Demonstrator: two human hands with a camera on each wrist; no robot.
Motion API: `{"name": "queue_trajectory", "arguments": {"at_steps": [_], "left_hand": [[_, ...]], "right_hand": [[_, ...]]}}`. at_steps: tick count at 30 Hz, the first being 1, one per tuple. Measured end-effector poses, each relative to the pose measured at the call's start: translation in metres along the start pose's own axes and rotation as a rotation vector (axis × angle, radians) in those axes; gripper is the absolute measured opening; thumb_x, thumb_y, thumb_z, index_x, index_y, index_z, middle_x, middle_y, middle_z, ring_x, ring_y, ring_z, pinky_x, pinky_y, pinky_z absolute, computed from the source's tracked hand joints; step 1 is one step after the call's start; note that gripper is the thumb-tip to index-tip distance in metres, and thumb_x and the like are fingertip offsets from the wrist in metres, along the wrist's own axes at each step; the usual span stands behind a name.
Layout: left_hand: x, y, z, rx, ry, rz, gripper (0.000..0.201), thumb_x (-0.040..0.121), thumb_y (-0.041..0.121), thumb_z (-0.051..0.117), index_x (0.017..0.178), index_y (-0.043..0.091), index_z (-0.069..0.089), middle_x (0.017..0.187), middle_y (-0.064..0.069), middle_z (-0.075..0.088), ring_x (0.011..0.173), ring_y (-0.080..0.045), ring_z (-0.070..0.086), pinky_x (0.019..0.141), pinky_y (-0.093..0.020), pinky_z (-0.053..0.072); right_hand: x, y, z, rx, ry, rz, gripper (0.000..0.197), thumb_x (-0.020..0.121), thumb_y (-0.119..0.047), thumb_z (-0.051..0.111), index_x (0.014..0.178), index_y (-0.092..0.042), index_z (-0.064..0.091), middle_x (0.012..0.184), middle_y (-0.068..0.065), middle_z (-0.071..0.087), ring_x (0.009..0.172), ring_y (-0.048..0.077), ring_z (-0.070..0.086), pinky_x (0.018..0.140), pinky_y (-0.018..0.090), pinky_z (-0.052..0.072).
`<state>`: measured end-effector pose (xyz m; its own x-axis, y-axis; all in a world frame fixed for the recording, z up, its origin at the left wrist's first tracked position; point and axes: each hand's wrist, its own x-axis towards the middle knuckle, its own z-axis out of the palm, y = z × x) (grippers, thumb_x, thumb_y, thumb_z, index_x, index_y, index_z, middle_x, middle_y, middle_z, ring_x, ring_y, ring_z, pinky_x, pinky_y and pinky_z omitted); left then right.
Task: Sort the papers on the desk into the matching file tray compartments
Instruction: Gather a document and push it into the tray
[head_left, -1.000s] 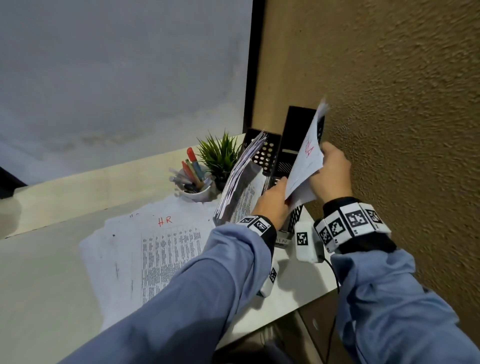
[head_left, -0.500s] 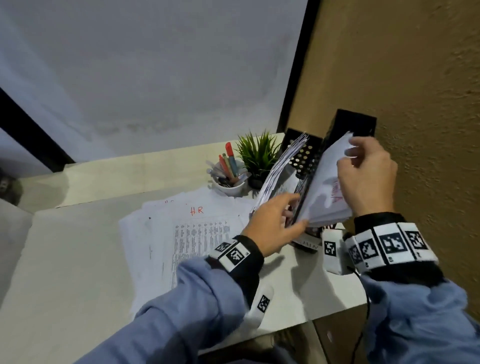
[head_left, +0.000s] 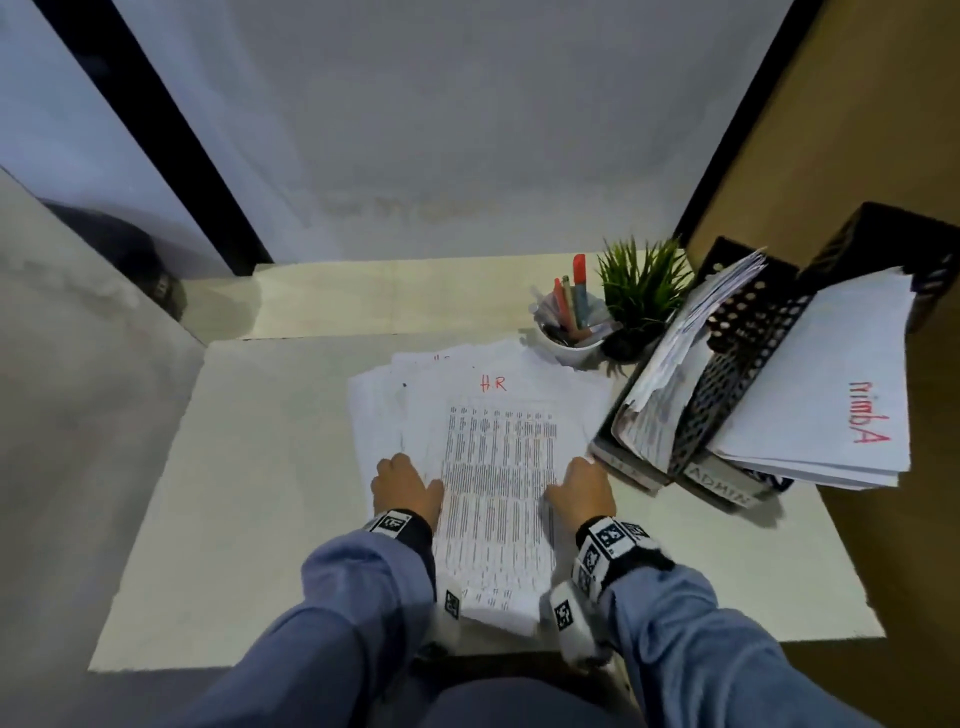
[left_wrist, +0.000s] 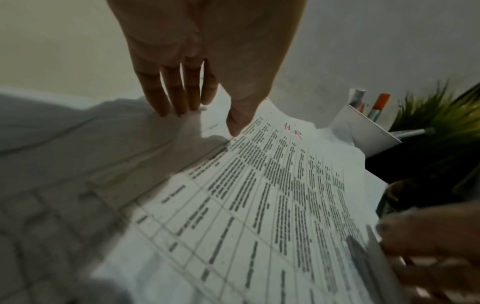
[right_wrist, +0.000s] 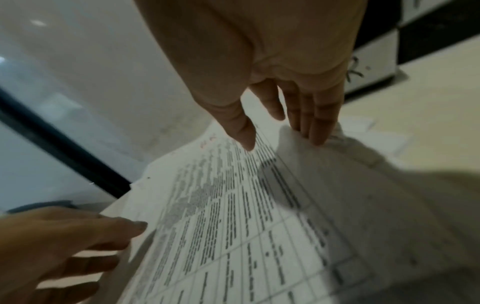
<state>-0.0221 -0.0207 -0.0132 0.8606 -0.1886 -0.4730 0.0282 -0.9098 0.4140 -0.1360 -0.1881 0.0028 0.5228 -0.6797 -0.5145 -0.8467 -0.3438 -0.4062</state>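
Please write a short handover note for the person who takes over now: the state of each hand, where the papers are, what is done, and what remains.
Left hand: open, fingers on the left edge of the desk pile.
Right hand: open, fingers on the right edge.
Top sheet is marked HR.
File tray stands at right: the Admin sheets sit in the compartment labelled ADMIN, other papers in the left compartment.
Done: Admin sheet filed.
Left: file the HR sheet, then sort the rest.
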Motion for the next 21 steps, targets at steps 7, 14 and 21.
{"name": "queue_trajectory", "arguments": {"at_steps": [7,14,21], "left_hand": [[0.004,-0.007,0.006,-0.315,-0.071,-0.053,0.052,0.090,0.026,0.058,0.136,0.006,0.042,0.138,-0.012,0.049,0.125,-0.033,0.048,0.104,-0.037,0.040],[-0.001,-0.018,0.005,-0.770,-0.086,0.052,0.055,0.069,-0.025,0.039,0.042,0.019,0.060,0.073,-0.009,0.069,0.084,-0.030,0.065,0.083,-0.037,0.053],[-0.002,-0.016,-0.009,-0.818,-0.179,0.040,0.010,0.075,0.002,0.074,0.084,0.007,0.072,0.088,-0.012,0.071,0.083,-0.027,0.064,0.082,-0.037,0.052]], "right_hand": [[0.004,0.000,0.010,0.390,0.085,0.114,0.015,0.080,-0.016,0.068,0.088,-0.011,0.056,0.097,0.012,0.062,0.083,0.024,0.058,0.073,0.028,0.045],[0.002,-0.001,-0.006,0.788,0.020,0.159,0.022,0.073,0.006,0.070,0.081,-0.007,0.054,0.071,0.008,0.052,0.061,0.017,0.047,0.056,0.021,0.040],[0.002,0.003,-0.019,0.952,-0.038,0.211,0.026,0.084,0.005,0.064,0.110,0.005,0.062,0.101,0.012,0.065,0.068,0.021,0.060,0.053,0.017,0.051]]}}
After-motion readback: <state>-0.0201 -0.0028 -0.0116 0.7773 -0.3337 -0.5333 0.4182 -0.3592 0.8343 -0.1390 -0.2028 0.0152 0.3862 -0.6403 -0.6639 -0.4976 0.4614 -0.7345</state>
